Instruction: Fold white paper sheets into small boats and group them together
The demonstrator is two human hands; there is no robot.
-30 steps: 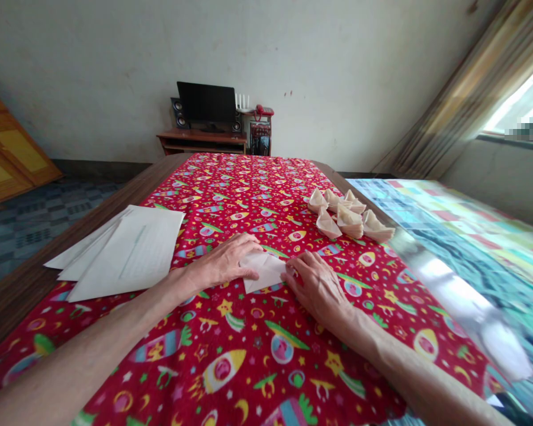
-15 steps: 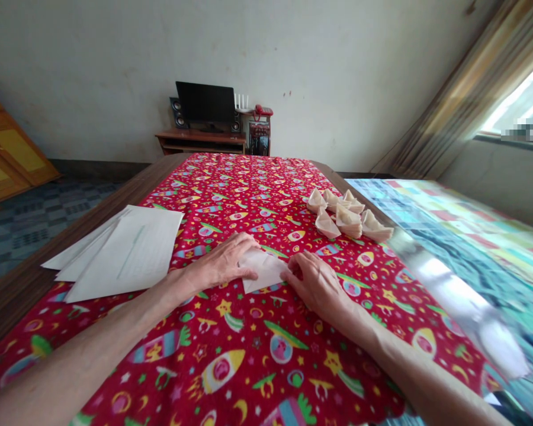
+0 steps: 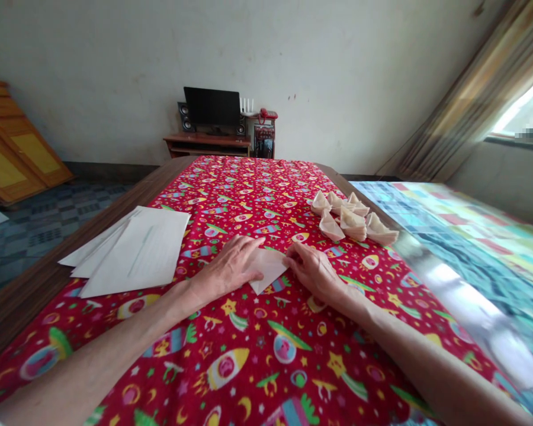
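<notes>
A small folded piece of white paper (image 3: 267, 269) lies on the red patterned tablecloth, one corner pointing toward me. My left hand (image 3: 228, 264) holds its left side, thumb on the near part and fingers stretched along the far edge. At the right corner, the curled fingers of my right hand (image 3: 313, 269) pinch the paper; their tips are partly hidden. Beyond my right hand stand several folded paper boat shapes (image 3: 353, 223), some nested in stacks. A fanned pile of white paper sheets (image 3: 155, 251) is to the left of my left hand.
The red tablecloth (image 3: 231, 367) covers most of a dark wooden table (image 3: 128, 201). A bed with a blue cover (image 3: 453, 254) adjoins the right side. At the far wall, a desk (image 3: 208, 142) bears a monitor (image 3: 212, 109) and speakers. A yellow-orange cabinet (image 3: 20, 148) stands at left.
The view has shifted slightly, moving the whole scene a little to the right. The near edge of the paper now shows a pointed corner; both hands stay at its sides.
</notes>
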